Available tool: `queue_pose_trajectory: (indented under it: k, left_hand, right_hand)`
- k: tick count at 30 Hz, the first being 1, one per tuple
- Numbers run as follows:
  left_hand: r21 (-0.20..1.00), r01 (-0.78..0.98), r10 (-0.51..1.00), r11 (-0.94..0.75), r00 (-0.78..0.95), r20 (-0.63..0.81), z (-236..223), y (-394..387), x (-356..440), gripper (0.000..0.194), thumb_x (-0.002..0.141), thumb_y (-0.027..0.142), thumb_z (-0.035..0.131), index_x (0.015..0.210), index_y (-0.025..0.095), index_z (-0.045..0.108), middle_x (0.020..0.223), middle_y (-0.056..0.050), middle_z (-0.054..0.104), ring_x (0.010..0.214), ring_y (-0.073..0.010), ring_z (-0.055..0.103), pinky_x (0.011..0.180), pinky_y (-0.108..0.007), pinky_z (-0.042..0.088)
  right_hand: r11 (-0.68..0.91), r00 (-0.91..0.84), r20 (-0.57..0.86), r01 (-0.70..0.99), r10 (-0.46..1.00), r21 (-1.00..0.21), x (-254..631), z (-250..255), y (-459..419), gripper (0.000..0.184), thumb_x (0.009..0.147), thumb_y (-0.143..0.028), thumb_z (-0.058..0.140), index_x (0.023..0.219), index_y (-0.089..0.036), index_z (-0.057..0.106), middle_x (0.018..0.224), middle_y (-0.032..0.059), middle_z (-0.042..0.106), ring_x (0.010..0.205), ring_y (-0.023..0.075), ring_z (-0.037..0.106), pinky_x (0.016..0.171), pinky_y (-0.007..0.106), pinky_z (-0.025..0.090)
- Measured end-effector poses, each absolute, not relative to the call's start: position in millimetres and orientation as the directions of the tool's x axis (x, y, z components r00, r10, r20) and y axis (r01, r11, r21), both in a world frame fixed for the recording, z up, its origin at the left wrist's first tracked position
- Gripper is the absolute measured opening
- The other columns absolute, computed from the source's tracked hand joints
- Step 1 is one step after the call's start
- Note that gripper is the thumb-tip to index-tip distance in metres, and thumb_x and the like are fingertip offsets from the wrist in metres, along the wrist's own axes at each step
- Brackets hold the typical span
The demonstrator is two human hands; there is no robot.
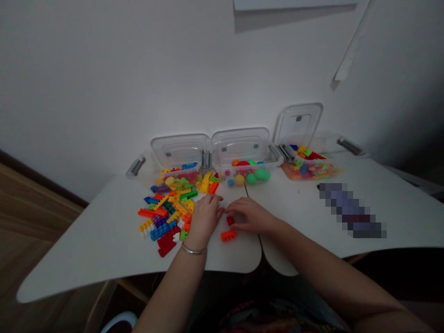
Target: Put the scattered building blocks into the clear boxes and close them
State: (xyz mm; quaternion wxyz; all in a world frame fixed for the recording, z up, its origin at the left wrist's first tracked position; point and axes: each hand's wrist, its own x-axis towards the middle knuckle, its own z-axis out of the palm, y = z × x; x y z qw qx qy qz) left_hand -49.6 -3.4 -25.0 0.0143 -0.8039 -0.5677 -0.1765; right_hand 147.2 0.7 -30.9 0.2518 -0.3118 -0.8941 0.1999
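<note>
Bare forearms [319, 261] spanned the tabletop [86, 240], the right hand [251, 216] parted around a red block [230, 220] near an orange block [228, 236], the left hand's [207, 217] grip impossible to tell, while the big heap of blocks [169, 208] lay loose.

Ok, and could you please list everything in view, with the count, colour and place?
Tabletops: 2, white, meeting at a seam
Boxes: 3, clear, along the back
Raised lids: 3, clear, above boxes
Pieces inside: uncountable, mixed, in boxes
Brick heap: uncountable, mixed, left tabletop
Orange brick: 1, orange, left of seam
Small brick: 1, red, behind orange brick
Pixelated item: 1, purplish, right tabletop
Wall: 1, pale, behind
Sheet: 1, white, top
Wooden surface: 1, brown, far left
Bracelet: 1, silver, left wrist
Left hand: 1, bare, by heap
Right hand: 1, bare, at small brick
</note>
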Motion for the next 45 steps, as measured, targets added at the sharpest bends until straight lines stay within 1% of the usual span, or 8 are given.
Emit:
queue_pose_trajectory:
  k: [5, 11, 15, 18, 27, 37, 41, 45]
  left_hand:
    - [0.161, 0.911, 0.891, -0.38, 0.313, 0.329, -25.7, -4.5, -48.4, 0.021, 0.086, 0.019, 0.061, 0.107, 0.019, 0.063, 0.106, -0.008, 0.065, 0.1, -0.0262, 0.061, 0.089, -0.041, 0.045]
    - [0.262, 0.834, 0.839, -0.485, 0.359, 0.409, -21.3, -9.1, -52.6, 0.02, 0.092, 0.03, 0.055, 0.107, 0.019, 0.063, 0.105, -0.008, 0.065, 0.102, -0.0253, 0.058, 0.093, -0.043, 0.041]
    - [0.264, 0.702, 0.743, -0.662, 0.568, 0.353, -16.0, -12.9, -52.5, 0.053, 0.065, 0.056, 0.079, 0.102, 0.02, 0.064, 0.106, -0.007, 0.064, 0.102, -0.027, 0.055, 0.093, -0.042, 0.04]
    - [0.218, 0.678, 0.71, -0.702, 0.643, 0.288, -16.2, -12.0, -49.9, 0.065, 0.051, 0.064, 0.083, 0.095, 0.02, 0.064, 0.099, -0.006, 0.065, 0.097, -0.0269, 0.056, 0.093, -0.043, 0.04]
    - [0.078, 0.813, 0.808, -0.576, 0.553, 0.206, -21.3, -7.8, -44.7, 0.02, 0.083, 0.037, 0.069, 0.093, 0.02, 0.065, 0.094, -0.006, 0.065, 0.093, -0.0228, 0.058, 0.087, -0.038, 0.043]
    - [0.063, 0.852, 0.825, -0.519, 0.48, 0.299, -28.3, -4.7, -46.9, 0.024, 0.089, 0.023, 0.057, 0.112, 0.022, 0.066, 0.115, -0.009, 0.064, 0.106, -0.0259, 0.057, 0.095, -0.043, 0.043]
    - [0.103, 0.886, 0.852, -0.451, 0.394, 0.343, -25.3, -8.8, -47.0, 0.033, 0.086, 0.024, 0.057, 0.118, 0.019, 0.063, 0.117, -0.013, 0.057, 0.105, -0.027, 0.056, 0.092, -0.042, 0.045]
    - [0.072, 0.913, 0.867, -0.401, 0.353, 0.353, -22.9, -11.8, -46.9, 0.034, 0.083, 0.025, 0.059, 0.116, 0.019, 0.064, 0.107, -0.012, 0.058, 0.102, -0.0291, 0.055, 0.093, -0.044, 0.044]
  right_hand:
    - [0.749, -0.711, 0.305, 0.463, 0.633, -0.474, 146.1, -35.3, -2.4, 0.02, 0.086, -0.026, 0.065, 0.105, -0.022, 0.07, 0.104, 0.0047, 0.072, 0.096, 0.0195, 0.061, 0.089, 0.035, 0.044]
    - [0.663, -0.55, 0.371, 0.601, 0.749, -0.446, 146.7, -46.6, 5.8, 0.02, 0.085, -0.024, 0.064, 0.104, -0.021, 0.07, 0.1, 0.0052, 0.073, 0.094, 0.021, 0.062, 0.088, 0.037, 0.045]
    - [0.593, -0.429, 0.416, 0.66, 0.801, -0.461, 148.1, -50.6, 10.3, 0.021, 0.084, -0.019, 0.062, 0.104, -0.02, 0.069, 0.099, 0.0057, 0.073, 0.093, 0.0213, 0.062, 0.089, 0.038, 0.046]
    - [0.536, -0.319, 0.453, 0.667, 0.833, -0.517, 150.5, -51.5, 11.4, 0.027, 0.083, -0.017, 0.061, 0.11, -0.018, 0.066, 0.1, 0.0082, 0.071, 0.094, 0.0219, 0.061, 0.088, 0.039, 0.047]
    - [0.516, -0.202, 0.504, 0.585, 0.84, -0.625, 158.0, -54.4, 14.7, 0.027, 0.082, -0.018, 0.059, 0.108, -0.02, 0.063, 0.1, 0.0091, 0.069, 0.092, 0.0229, 0.06, 0.085, 0.042, 0.049]
    - [0.592, -0.069, 0.687, 0.573, 0.724, -0.567, 178.1, -24.6, 8.8, 0.019, 0.084, -0.024, 0.056, 0.101, -0.024, 0.064, 0.092, 0.0057, 0.068, 0.078, 0.0189, 0.059, 0.073, 0.036, 0.051]
    - [0.574, 0.109, 0.799, 0.638, 0.592, -0.512, 209.1, -2.6, 14.8, 0.021, 0.081, -0.025, 0.059, 0.102, -0.022, 0.06, 0.093, 0.0047, 0.066, 0.067, 0.0148, 0.055, 0.068, 0.034, 0.051]
    - [0.52, 0.347, 0.801, 0.622, 0.488, -0.586, 252.2, 17.3, 32.2, 0.028, 0.08, -0.029, 0.062, 0.105, -0.021, 0.055, 0.101, 0.0064, 0.064, 0.074, 0.0147, 0.06, 0.071, 0.033, 0.052]
